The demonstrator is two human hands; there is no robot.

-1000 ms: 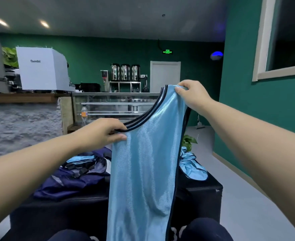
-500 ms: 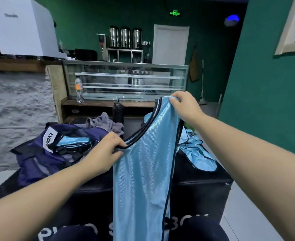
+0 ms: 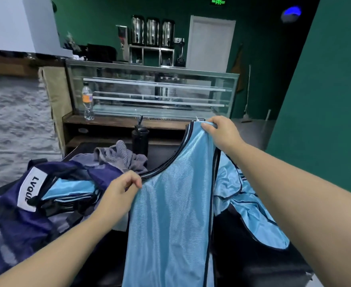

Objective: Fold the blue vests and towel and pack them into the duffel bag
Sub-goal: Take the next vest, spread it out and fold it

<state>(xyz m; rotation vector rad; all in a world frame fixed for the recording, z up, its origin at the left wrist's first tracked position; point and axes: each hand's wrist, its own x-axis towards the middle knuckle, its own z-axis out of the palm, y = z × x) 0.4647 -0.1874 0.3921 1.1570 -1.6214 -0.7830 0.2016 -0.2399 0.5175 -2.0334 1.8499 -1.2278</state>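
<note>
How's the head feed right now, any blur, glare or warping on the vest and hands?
Head view: the held vest and both hands, left and right, are sharp; sheen on the vest, no blown glare. Wide-angle bend curves the green wall and forearms at the edges. The grey stone wall looks smeared. The duffel bag is dim but readable.

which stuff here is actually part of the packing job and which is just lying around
Part of the job:
held blue vest, pinched by left hand and right hand
loose blue vest
navy duffel bag
grey towel

Lying about:
water bottle
black flask
glass display case
</note>
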